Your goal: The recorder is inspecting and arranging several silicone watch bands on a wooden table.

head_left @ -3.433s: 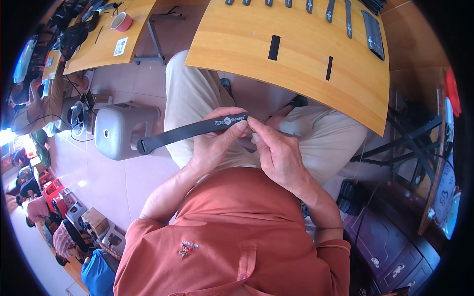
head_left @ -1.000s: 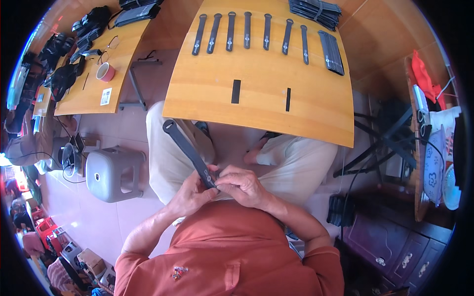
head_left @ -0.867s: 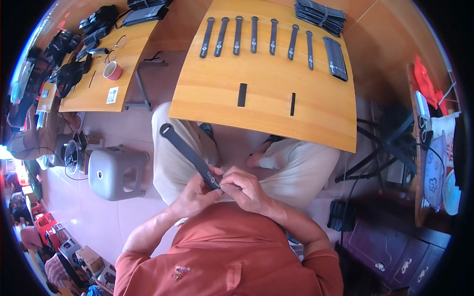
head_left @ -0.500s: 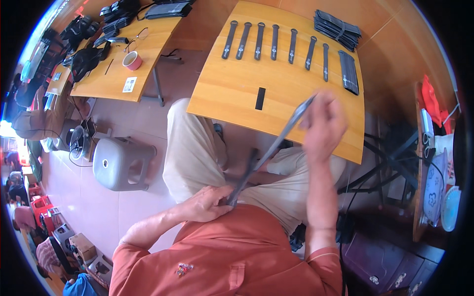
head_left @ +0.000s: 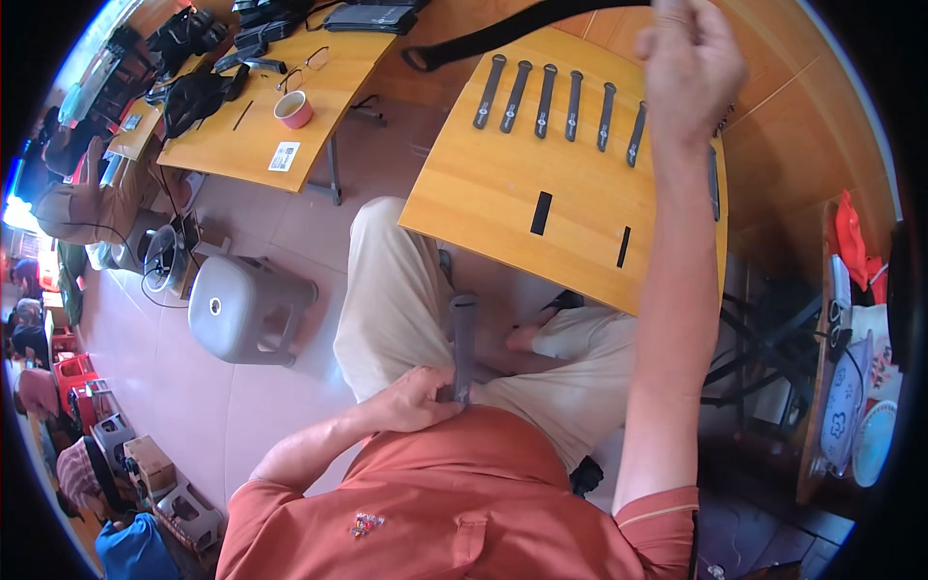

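Note:
My left hand (head_left: 420, 398), in my lap, is closed around the lower end of a grey strap (head_left: 463, 348); its slotted end points up and away from me. My right hand (head_left: 691, 72) is raised high over the far right of the yellow wooden table (head_left: 474, 198). Pinched in it is a long black strap (head_left: 522, 29), stretching left through the air to a looped end. Several grey slotted straps (head_left: 544, 101) lie in a row on the table below. My right forearm hides part of that row and most of a strap stack (head_left: 714, 184).
Two black strips (head_left: 541, 213) (head_left: 623, 246) show on the table's near part. At left, another table (head_left: 217, 159) bears a pink cup (head_left: 293, 109), glasses (head_left: 305, 71) and black gear. A grey stool (head_left: 246, 309) stands below it. A cluttered shelf (head_left: 822, 416) is at right.
My right hand has gone up and away from me, carrying the black strap off from my left hand. My left hand keeps its hold on the grey strap. The view has shifted a little.

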`<state>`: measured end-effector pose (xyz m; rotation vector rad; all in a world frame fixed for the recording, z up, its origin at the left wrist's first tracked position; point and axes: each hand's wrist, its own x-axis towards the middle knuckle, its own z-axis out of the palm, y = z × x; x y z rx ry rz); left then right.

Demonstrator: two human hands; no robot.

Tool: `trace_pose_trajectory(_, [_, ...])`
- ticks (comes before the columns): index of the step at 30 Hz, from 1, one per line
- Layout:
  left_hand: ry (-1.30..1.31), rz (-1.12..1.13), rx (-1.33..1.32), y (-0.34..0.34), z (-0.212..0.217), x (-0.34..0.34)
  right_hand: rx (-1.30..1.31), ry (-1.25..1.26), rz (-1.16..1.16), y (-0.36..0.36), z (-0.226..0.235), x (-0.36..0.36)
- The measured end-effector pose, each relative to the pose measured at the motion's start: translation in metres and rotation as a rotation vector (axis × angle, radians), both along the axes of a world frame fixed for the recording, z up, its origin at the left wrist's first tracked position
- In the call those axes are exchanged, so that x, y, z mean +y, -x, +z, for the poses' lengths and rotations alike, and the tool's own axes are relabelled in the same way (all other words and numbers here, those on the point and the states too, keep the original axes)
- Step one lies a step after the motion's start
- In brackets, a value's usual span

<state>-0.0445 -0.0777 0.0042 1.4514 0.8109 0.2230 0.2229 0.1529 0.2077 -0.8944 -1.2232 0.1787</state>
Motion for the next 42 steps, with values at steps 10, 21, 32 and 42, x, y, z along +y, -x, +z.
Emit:
trace_pose_trajectory(10, [0.333,0.283,-0.236,0.006,-0.029,-0.009,-0.907,0.120,0.167,0.056,-0.180,-0.048])
trace_pose_trajectory(21, [0.289,0.425,-0.236,-0.007,-0.015,-0.003,-1.161,0.319,0.292,0.056,-0.213,-0.081])
trace_pose_trajectory(32, [0.224,0.625,-0.482,-0.016,-0.010,0.021,-0.626,0.915,0.411,0.031,-0.169,-0.180])
trace_pose_trajectory(42, [0.187,0.550,-0.475,-0.023,-0.002,0.022,-0.049,0.820,0.591,0.051,-0.205,-0.226])
